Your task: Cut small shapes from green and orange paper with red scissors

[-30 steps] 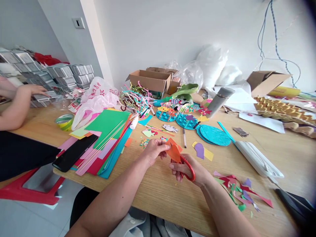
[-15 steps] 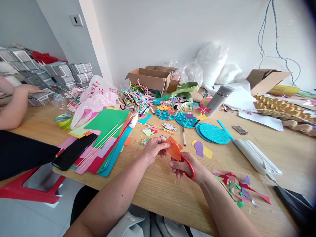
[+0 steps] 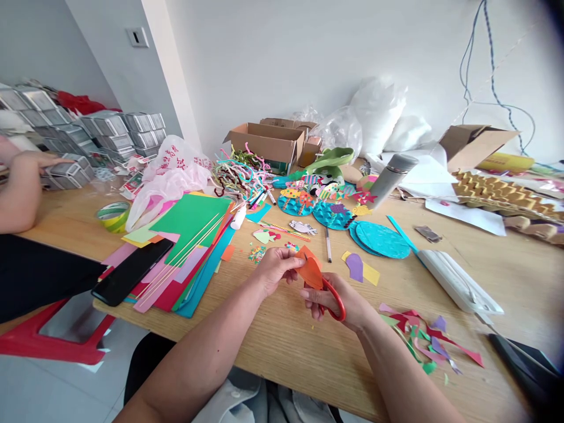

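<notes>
Between thumb and fingers, my left hand (image 3: 281, 269) pinches an orange piece of paper (image 3: 311, 271) above the table. My right hand (image 3: 341, 298) is wrapped round the red handles of a pair of scissors (image 3: 338, 304). The scissors' blades are at the paper's lower right and mostly hidden behind it. Beyond my hands lie a pen (image 3: 328, 245), a fish cutout (image 3: 302, 227) and a purple paper shape (image 3: 355, 267) on a yellow piece. Small confetti-like bits (image 3: 257, 254) lie past my left hand.
Coloured paper sheets (image 3: 189, 214) and a black phone (image 3: 132, 272) lie left. Paper scraps (image 3: 427, 341) and a white power strip (image 3: 458, 279) are right. Behind stand blue discs (image 3: 383, 239), a grey flask (image 3: 392, 176) and a cardboard box (image 3: 267, 138). Another person's arm (image 3: 22, 191) rests far left.
Little differs. The orange paper and scissors have shifted very slightly in my hands. The other person's hand at the far left has moved slightly over the grey boxes.
</notes>
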`<state>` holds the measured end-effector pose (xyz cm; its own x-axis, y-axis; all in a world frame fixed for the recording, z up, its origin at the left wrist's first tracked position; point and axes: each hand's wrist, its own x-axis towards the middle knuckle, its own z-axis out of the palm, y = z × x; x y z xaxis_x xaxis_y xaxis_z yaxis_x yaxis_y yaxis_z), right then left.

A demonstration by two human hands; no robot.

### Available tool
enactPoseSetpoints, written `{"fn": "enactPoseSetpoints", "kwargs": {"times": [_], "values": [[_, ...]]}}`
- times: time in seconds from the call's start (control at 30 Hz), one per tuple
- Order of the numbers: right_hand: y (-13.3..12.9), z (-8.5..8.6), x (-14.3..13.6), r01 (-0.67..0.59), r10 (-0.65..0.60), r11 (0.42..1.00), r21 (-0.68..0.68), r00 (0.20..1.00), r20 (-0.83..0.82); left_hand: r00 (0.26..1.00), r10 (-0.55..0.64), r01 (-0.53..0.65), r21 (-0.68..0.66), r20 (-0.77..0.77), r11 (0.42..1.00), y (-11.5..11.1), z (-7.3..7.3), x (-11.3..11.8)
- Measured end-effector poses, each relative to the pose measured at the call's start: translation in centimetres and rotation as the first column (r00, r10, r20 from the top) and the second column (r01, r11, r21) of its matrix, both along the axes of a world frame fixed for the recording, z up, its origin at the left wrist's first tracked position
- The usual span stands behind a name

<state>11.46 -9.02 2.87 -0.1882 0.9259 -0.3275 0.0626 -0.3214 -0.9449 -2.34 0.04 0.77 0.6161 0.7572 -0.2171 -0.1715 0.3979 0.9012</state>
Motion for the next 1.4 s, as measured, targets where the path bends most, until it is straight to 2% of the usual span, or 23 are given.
{"fn": "enactPoseSetpoints", "kwargs": {"times": [0.67, 1.0, 1.4], "values": [[0.0, 0.06, -0.3, 0.025, -0.025, 1.0, 0.008, 0.999, 0.034, 1.0, 0.008, -0.008, -0.014, -0.001, 1.0, 0.0, 0.19, -0.11], [-0.04, -0.03, -0.34, 0.015, -0.015, 1.0, 0.019, 1.0, 0.009, 1.0, 0.007, -0.006, 0.063, -0.011, 0.998, -0.01, 0.37, -0.18], [-0.03, -0.12, -0.22, 0.018, -0.018, 1.0, 0.02, 1.0, 0.011, 1.0, 0.01, -0.009, 0.054, -0.019, 0.999, -0.12, 0.44, -0.13]]}}
